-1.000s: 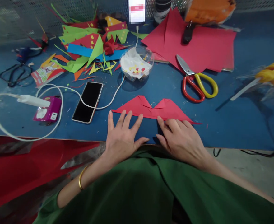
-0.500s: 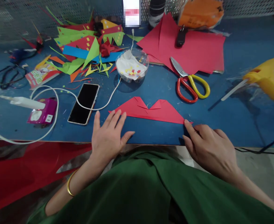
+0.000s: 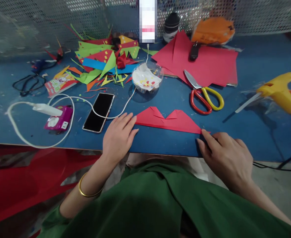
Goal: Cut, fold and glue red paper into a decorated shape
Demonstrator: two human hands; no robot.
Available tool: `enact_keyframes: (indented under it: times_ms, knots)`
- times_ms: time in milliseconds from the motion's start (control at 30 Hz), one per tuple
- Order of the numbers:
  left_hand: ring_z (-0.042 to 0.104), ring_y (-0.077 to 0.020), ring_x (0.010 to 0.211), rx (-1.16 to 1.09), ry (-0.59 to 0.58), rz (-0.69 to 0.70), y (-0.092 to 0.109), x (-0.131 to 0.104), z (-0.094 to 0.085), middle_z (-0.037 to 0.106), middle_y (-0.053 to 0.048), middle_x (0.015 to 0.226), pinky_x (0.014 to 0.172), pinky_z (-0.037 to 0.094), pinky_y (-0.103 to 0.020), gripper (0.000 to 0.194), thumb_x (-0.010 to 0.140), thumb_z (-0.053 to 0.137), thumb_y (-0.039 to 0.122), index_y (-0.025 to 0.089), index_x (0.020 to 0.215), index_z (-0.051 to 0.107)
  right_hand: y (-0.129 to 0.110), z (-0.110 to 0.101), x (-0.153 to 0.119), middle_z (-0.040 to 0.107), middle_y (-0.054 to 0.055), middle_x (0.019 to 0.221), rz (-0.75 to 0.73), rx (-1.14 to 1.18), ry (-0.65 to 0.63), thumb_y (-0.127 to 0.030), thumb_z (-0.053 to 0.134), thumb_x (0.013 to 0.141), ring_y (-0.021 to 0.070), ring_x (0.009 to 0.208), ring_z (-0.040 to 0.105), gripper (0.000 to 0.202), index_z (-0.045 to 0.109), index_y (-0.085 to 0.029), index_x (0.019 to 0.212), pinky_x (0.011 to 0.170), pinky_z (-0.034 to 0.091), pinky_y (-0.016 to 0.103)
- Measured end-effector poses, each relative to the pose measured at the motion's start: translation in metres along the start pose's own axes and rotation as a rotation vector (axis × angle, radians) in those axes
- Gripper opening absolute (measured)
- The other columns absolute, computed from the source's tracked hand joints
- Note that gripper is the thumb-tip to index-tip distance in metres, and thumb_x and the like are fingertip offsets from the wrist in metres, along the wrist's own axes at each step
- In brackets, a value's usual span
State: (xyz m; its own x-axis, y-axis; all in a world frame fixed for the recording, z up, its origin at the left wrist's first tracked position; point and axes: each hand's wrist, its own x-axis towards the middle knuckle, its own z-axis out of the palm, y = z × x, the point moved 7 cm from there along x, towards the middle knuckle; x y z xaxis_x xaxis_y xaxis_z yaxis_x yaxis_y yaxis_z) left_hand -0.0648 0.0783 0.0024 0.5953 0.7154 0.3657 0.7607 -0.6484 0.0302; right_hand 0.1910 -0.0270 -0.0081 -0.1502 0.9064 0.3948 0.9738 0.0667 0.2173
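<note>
The left hand (image 3: 118, 137) and right hand (image 3: 227, 158) touch opposite ends of folded red paper (image 3: 168, 122).

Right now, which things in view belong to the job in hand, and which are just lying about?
In the job, judging by touch:
- folded red paper
- left hand
- right hand

Apparently lying about:
- scissors
- glue gun
- phone
- purple box
- red sheets

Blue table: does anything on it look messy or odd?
The paper scraps at the back left look untidy, jumbled in a loose heap. The white cable also looks awkward, draped across the black phone.
</note>
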Motion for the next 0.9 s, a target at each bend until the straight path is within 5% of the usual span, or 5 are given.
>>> enact_keyframes:
  times_ms: [267,500,700,900]
  knots:
    - [0.075,-0.0261,0.097,0.033,0.134,0.069,0.011,0.005,0.004,0.079,-0.008,0.106,0.077,0.057,-0.037,0.020,0.098,0.057,0.020,0.012,0.106,0.074,0.016,0.007,0.008,0.067,0.009,0.083,0.075,0.062,0.039,-0.035,0.052,0.100,0.0197,0.069,0.058,0.031,0.075,-0.015,0.100,0.065,0.033,0.034]
    - [0.074,-0.0190,0.088,-0.013,0.114,0.009,0.014,0.009,0.001,0.080,0.000,0.099,0.081,0.046,-0.040,0.014,0.099,0.058,0.021,0.021,0.100,0.071,0.022,0.013,0.006,0.069,0.009,0.087,0.140,0.085,0.080,-0.037,0.052,0.100,0.0199,0.070,0.059,0.032,0.076,-0.017,0.108,0.067,0.036,0.035]
    - [0.072,-0.0236,0.094,-0.086,0.165,-0.018,0.008,0.010,0.007,0.079,-0.006,0.101,0.081,0.049,-0.038,0.017,0.095,0.064,0.031,0.018,0.101,0.073,0.036,0.023,0.002,0.068,0.009,0.092,0.296,0.328,0.107,-0.045,0.056,0.096,0.0188,0.071,0.060,0.037,0.074,-0.018,0.113,0.061,0.041,0.031]
    - [0.072,-0.0238,0.093,-0.086,0.198,-0.016,0.007,0.009,0.008,0.079,-0.005,0.100,0.079,0.051,-0.037,0.017,0.093,0.067,0.033,0.019,0.100,0.073,0.034,0.023,0.003,0.069,0.009,0.093,0.300,0.364,0.109,-0.048,0.055,0.096,0.0194,0.073,0.061,0.040,0.075,-0.017,0.113,0.061,0.042,0.031]
